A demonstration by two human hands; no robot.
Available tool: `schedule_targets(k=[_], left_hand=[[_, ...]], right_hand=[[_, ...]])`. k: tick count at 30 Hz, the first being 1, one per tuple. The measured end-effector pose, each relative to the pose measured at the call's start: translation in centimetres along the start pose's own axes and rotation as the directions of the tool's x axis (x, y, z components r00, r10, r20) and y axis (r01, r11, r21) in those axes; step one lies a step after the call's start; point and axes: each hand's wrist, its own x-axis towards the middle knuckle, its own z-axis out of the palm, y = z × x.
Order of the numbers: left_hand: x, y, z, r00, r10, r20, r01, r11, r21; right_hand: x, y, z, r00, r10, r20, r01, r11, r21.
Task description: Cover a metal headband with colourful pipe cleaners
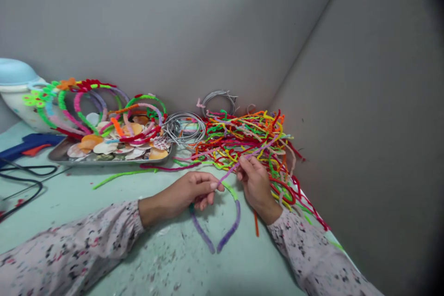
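Note:
My left hand [199,189] pinches the top of a headband [231,230] wrapped in purple and green fuzzy stem, its two ends pointing down toward me. At the same fingertips lies one end of a light purple pipe cleaner [229,172]. My right hand [255,180] is closed on that pipe cleaner farther along, and its free end runs up and right over the pile. The top left of the headband is hidden behind my left hand.
A heap of colourful pipe cleaners [243,134] lies behind my hands. Left of it are coiled wire hoops [185,128], a metal tray [114,163] of shells, finished headbands [79,106], a blue glue gun [31,143] and a lidded bin [21,101]. Grey walls close off the back and right.

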Motion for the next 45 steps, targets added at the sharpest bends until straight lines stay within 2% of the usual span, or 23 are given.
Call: schedule_targets(k=[4,6,9,13,15,19,23,25,26,27,28,30,31,33,35,37,39,42,45], left_hand=[[0.1,0.1,0.1,0.997,-0.031,-0.069,0.038,0.994,0.103],[0.2,0.0,0.2,0.995,-0.006,-0.099,0.023,0.985,0.17],[0.1,-0.2,0.4,0.986,0.093,-0.137,-0.046,0.948,0.314],[-0.4,-0.4,0.6,0.945,0.273,-0.181,-0.15,0.852,0.501],[-0.8,-0.4,0.7,0.911,0.387,-0.142,-0.216,0.741,0.635],[-1.6,-0.5,0.8,0.858,0.512,0.041,-0.269,0.38,0.885],[-2.1,-0.7,0.9,0.824,0.496,0.275,-0.337,0.038,0.941],[-2.3,-0.8,0.9,0.82,0.46,0.34,-0.356,-0.054,0.933],[-2.3,-0.9,1.0,0.822,0.458,0.338,-0.356,-0.05,0.933],[-2.3,-1.0,1.0,0.825,0.473,0.309,-0.347,-0.008,0.938],[-2.3,-1.1,1.0,0.83,0.498,0.253,-0.33,0.072,0.941],[-2.1,-1.1,1.1,0.844,0.531,0.081,-0.293,0.328,0.898],[-1.9,-1.1,1.1,0.863,0.505,0.0,-0.281,0.48,0.831],[-1.3,-0.9,0.9,0.908,0.404,-0.111,-0.265,0.759,0.594],[-0.6,-0.7,0.5,0.949,0.265,-0.173,-0.202,0.928,0.313],[-0.1,-0.7,0.2,0.973,0.165,-0.164,-0.141,0.979,0.146],[0.1,-0.6,-0.1,0.989,0.096,-0.116,-0.088,0.994,0.066],[0.2,-0.6,-0.1,0.999,0.037,-0.029,-0.036,0.998,0.051],[0.1,-0.5,-0.1,1.0,0.014,0.008,-0.015,0.998,0.064]], right_hand=[[0.0,0.0,0.1,0.999,0.013,-0.047,-0.012,0.999,0.035],[0.1,0.0,0.0,0.997,0.02,-0.077,-0.015,0.998,0.054],[0.3,0.0,-0.1,0.993,0.026,-0.114,-0.021,0.999,0.041],[0.4,0.1,-0.2,0.989,0.017,-0.149,-0.017,1.0,-0.003],[0.5,0.1,-0.3,0.987,0.019,-0.159,-0.021,1.0,-0.011],[0.6,-0.3,-0.2,0.989,0.065,-0.136,-0.067,0.998,-0.01],[0.6,-0.6,0.0,0.988,0.115,-0.104,-0.113,0.993,0.018],[0.7,-0.6,0.1,0.986,0.13,-0.105,-0.127,0.991,0.027],[0.8,-0.6,0.1,0.986,0.128,-0.107,-0.125,0.992,0.028],[0.8,-0.5,0.0,0.987,0.12,-0.105,-0.118,0.993,0.027],[0.9,-0.4,-0.1,0.989,0.107,-0.098,-0.105,0.994,0.023],[1.1,-0.3,-0.3,0.994,0.073,-0.081,-0.071,0.997,0.024],[1.1,-0.3,-0.4,0.995,0.063,-0.076,-0.061,0.998,0.035],[1.1,-0.3,-0.5,0.994,0.065,-0.092,-0.058,0.995,0.078],[1.1,-0.2,-0.5,0.991,0.078,-0.109,-0.067,0.992,0.106],[1.0,-0.2,-0.4,0.992,0.081,-0.101,-0.07,0.992,0.109],[0.9,-0.1,-0.3,0.995,0.069,-0.077,-0.063,0.994,0.088],[0.6,0.0,-0.2,0.998,0.044,-0.047,-0.042,0.998,0.04],[0.4,0.1,-0.2,0.999,0.031,-0.024,-0.03,0.999,0.024]])
